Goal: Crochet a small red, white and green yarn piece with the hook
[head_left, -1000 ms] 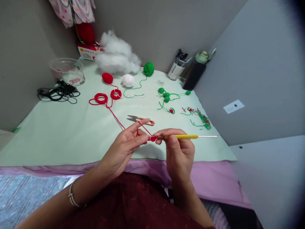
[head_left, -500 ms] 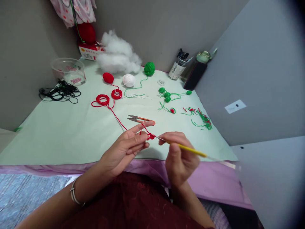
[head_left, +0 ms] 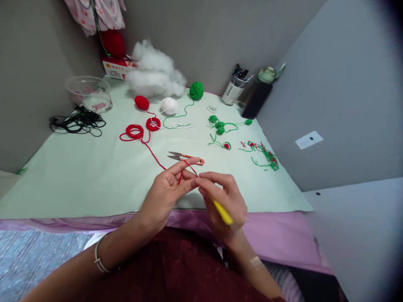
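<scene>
My left hand [head_left: 168, 191] is closed in a pinch, with red yarn [head_left: 189, 167] running over its raised index finger and down between the fingers. The small red crocheted piece is mostly hidden where both hands meet. Gripped in my right hand [head_left: 225, 203] is a crochet hook with a yellow handle [head_left: 223, 212]; its tip is covered by the fingers. From the left hand, the red strand leads back to a loose red coil [head_left: 134, 131] on the table. Thread snips [head_left: 185, 158] with orange handles lie just beyond my left fingertips.
Beyond are a second red coil [head_left: 153, 124], red [head_left: 142, 102], white [head_left: 169, 106] and green [head_left: 196, 90] yarn balls, and white stuffing [head_left: 155, 73]. Black cord [head_left: 78, 121] and a clear tub [head_left: 89, 94] sit left. Green crocheted pieces [head_left: 220, 125] and yarn scraps [head_left: 267, 156] lie right.
My right hand has moved left against my left fingertips, and the hook has swung to point down toward me. The red crocheted piece, visible before, is now covered by the fingers.
</scene>
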A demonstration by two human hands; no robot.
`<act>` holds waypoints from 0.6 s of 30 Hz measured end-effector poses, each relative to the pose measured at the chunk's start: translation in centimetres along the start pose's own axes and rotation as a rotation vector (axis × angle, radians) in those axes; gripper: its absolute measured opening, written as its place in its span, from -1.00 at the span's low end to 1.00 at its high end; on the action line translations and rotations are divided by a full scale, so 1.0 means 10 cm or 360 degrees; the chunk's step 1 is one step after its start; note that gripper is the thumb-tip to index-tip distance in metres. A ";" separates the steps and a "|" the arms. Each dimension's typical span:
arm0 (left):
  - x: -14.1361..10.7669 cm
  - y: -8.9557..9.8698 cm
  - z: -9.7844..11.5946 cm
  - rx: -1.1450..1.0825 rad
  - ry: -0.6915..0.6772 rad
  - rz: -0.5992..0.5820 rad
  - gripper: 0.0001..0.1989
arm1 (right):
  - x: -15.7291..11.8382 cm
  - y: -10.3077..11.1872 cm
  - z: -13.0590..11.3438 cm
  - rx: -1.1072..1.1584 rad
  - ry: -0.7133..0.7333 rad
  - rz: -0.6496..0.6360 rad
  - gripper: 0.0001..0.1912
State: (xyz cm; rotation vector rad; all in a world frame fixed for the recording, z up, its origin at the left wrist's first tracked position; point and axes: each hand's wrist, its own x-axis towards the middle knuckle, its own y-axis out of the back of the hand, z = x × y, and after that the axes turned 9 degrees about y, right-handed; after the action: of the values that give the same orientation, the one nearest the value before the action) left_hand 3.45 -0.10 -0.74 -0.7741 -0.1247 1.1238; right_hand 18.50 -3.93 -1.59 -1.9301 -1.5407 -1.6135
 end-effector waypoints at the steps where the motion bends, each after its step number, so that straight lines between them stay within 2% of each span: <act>1: 0.00 0.00 0.00 -0.0061 0.0064 -0.0014 -0.59 | -0.02 0.00 0.00 -0.0121 0.0074 0.0001 -0.61; 3: 0.00 0.00 0.01 -0.0155 0.0236 -0.0046 -0.56 | -0.05 -0.01 0.02 -0.0143 0.0123 0.0034 -0.59; 6: -0.01 0.02 0.04 -0.0213 0.0371 -0.0026 -0.59 | -0.03 0.02 0.04 0.0162 -0.0104 0.0192 -0.70; 10: -0.01 0.03 0.05 -0.0142 0.0258 0.0043 -0.73 | 0.07 0.05 0.05 0.0708 -0.0517 0.0478 -0.80; 12: -0.01 0.01 0.03 -0.0071 0.0112 0.0040 -0.73 | 0.10 0.03 0.05 0.0830 -0.0594 0.0444 -0.81; 15: -0.01 -0.03 0.00 0.0022 -0.0055 0.0016 -0.66 | 0.09 -0.01 0.05 0.0691 -0.0492 0.0311 -0.82; 18: -0.01 -0.05 -0.02 0.0044 -0.0046 0.0036 -0.64 | 0.04 -0.03 0.04 0.0416 -0.0290 0.0177 -0.75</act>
State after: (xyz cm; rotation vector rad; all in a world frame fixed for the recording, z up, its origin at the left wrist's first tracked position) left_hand 3.87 -0.36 -0.58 -0.7366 -0.1245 1.1562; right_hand 18.49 -3.33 -1.57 -2.0196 -1.5867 -1.1550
